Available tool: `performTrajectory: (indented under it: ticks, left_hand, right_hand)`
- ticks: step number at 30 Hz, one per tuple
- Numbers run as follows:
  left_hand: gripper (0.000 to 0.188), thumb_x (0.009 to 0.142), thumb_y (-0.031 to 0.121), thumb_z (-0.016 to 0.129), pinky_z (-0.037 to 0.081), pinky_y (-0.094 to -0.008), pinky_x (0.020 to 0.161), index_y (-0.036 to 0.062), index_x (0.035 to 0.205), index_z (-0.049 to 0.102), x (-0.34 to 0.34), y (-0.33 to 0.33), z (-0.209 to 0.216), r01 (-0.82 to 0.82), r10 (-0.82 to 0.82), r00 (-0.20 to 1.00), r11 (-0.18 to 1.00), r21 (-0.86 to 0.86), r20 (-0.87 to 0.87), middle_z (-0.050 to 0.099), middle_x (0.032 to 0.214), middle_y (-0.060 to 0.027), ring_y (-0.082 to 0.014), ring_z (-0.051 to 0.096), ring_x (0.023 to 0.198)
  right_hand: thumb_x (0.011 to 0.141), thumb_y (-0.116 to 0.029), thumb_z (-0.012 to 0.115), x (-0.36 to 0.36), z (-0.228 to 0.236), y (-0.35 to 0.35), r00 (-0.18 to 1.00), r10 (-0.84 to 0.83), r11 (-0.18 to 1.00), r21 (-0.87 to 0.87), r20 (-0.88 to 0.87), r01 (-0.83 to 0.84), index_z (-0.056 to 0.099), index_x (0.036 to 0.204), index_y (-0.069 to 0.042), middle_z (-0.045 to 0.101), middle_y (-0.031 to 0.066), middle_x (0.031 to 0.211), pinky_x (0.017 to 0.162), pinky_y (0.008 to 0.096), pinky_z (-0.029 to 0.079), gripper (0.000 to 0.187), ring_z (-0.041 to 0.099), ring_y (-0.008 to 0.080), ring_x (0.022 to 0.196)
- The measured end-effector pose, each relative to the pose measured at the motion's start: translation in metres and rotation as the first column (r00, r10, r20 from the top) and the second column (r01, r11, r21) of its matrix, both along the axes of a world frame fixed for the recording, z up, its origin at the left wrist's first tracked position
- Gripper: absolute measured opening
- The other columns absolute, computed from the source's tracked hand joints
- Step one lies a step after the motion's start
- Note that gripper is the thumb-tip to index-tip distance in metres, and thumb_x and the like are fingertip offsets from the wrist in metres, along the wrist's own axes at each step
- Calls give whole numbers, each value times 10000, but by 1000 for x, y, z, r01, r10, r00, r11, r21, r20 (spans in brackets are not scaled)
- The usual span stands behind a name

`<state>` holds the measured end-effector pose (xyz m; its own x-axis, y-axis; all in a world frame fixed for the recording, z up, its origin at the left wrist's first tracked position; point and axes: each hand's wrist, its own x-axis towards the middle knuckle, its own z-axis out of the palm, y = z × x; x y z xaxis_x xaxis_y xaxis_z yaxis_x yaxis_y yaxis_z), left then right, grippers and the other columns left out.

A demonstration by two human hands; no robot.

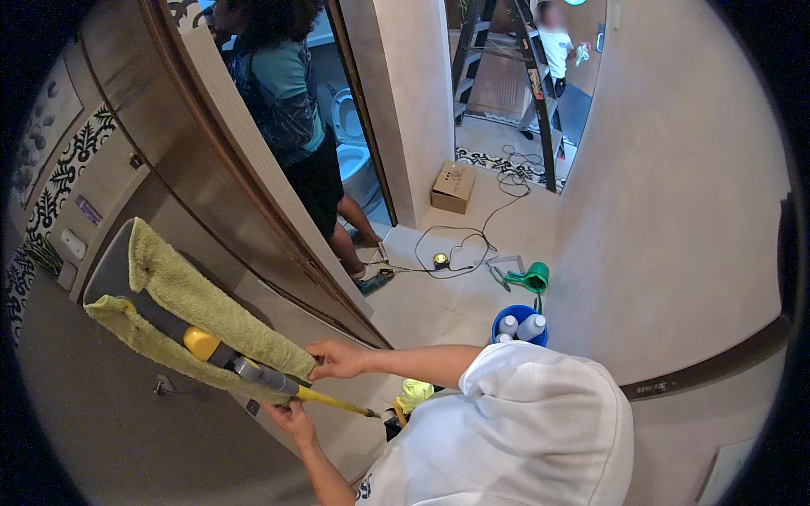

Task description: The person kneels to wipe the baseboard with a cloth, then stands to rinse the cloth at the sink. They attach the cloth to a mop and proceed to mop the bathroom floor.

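Note:
A flat mop (pixel 202 344) is raised in front of me at the left, its grey head tilted upward. A yellow-green cloth (pixel 215 304) is folded over its long sides. My right hand (pixel 339 360) pinches the near end of the cloth's upper strip. Below it, my left hand (pixel 293 422) grips the near end of the lower strip, its fingers partly hidden by the cloth. Between my hands, the yellow mop handle (pixel 333 399) runs back toward my body.
Right of me stands a blue bucket (pixel 520 314) with white bottles, near a green dipper (pixel 533 277). A cable (pixel 485 236), a cardboard box (pixel 453 187) and a power tool (pixel 375 282) lie ahead. One person (pixel 291 110) stands in the bathroom doorway; another (pixel 554 52) is beyond a ladder (pixel 540 93).

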<state>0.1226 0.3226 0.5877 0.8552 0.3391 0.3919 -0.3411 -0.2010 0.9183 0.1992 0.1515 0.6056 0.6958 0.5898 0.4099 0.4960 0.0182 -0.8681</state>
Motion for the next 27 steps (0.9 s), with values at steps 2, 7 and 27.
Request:
performTrajectory:
  ticks: [2,7,27]
  left_hand:
    - [584,755,-81,407,424,-301,813,24,1274,160,-1,3,-3,23,-32,998,988,-154,-54,347,1188,-154,-230,411,1051]
    - [608,786,-49,417,356,-330,890,44,1306,116,6,3,-3,26,-34,998,987,-156,-48,314,1234,-152,-238,374,1093]
    - [442,823,-15,424,333,-268,853,24,1230,257,20,16,-20,76,-87,992,990,-115,-97,380,1164,-107,-199,405,1030]
  right_hand:
    - [754,-193,609,-1,2,2,995,48,997,66,-85,-42,461,1104,-6,528,101,969,729,290,410,424,500,152,873]
    - [796,-212,561,-3,8,-3,942,183,972,195,-280,-131,405,1175,-15,508,90,1075,796,291,400,455,492,151,924]
    - [686,-197,645,0,16,-8,993,-110,994,-32,-44,109,479,869,-7,528,115,674,540,332,393,311,509,210,608]
